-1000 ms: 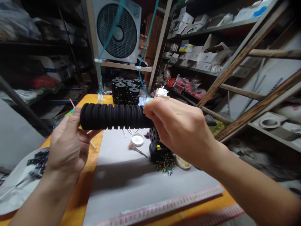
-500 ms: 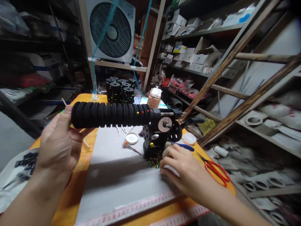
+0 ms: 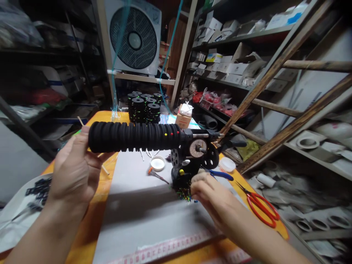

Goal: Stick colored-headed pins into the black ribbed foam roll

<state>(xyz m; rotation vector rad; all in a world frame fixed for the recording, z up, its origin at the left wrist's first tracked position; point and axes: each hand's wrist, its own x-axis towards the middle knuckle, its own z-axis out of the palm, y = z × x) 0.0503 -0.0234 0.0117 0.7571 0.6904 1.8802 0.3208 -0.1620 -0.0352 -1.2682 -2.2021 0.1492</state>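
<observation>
My left hand (image 3: pixel 77 165) grips the left end of a black roll of ridged foam discs (image 3: pixel 132 137), held level across the view. One yellow and two red pinheads dot its right end. That end meets a black geared fixture (image 3: pixel 196 148) with a pale round dial, standing on the table. Below the fixture lies a heap of small coloured-head pins (image 3: pixel 183 193). At the heap's right edge is my right hand (image 3: pixel 210 192), its fingers bent together; a pale cover wraps a fingertip. Whatever its fingers hold is hidden.
Red-handled scissors (image 3: pixel 262 207) and blue-handled pliers (image 3: pixel 221 175) lie at the right. A white lid (image 3: pixel 157 164) and an orange-topped tool (image 3: pixel 157 174) sit mid-board. Behind stand stacked black foam spools (image 3: pixel 144 108). A wooden ladder (image 3: pixel 255 95) leans at right.
The view has shifted slightly, so everything sits a little further right. My right hand's fingers have drawn closer together beside the pins. My left hand keeps its grip on the roll.
</observation>
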